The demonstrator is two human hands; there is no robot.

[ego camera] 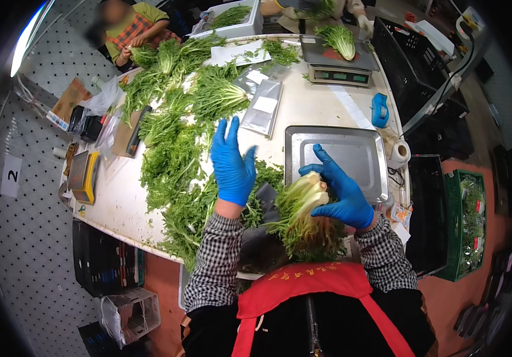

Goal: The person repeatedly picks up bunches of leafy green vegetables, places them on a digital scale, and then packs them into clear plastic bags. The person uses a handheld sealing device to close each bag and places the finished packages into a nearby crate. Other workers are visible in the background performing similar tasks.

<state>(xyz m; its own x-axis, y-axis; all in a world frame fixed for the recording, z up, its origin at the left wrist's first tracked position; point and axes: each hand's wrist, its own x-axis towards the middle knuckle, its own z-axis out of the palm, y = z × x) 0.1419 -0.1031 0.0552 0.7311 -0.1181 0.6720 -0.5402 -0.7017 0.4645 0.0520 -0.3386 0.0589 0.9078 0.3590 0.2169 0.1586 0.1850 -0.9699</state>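
Note:
My right hand (pixel 345 196), in a blue glove, is around the pale root end of a bunch of leafy greens (pixel 305 218). Its thumb lies along the near side of the stems and its forefinger sticks out. The leaves hang toward my red apron (pixel 305 285), some of the lower stems brownish. My left hand (pixel 234 165), gloved in blue too, is raised over the table with its fingers apart and nothing in it. Below and beside it spreads a heap of frilly greens (pixel 171 165). Just beyond my right hand sits a metal tray-like scale pan (pixel 358 156).
Past my left hand lie a trimmed bunch (pixel 220 96) and plastic bags (pixel 262 107). A knife (pixel 138 134) rests on the left. A digital scale (pixel 338 67) bears another bunch (pixel 338 42). A blue tape dispenser (pixel 379 110) is at the right edge. Two people (pixel 138 33) work across the table.

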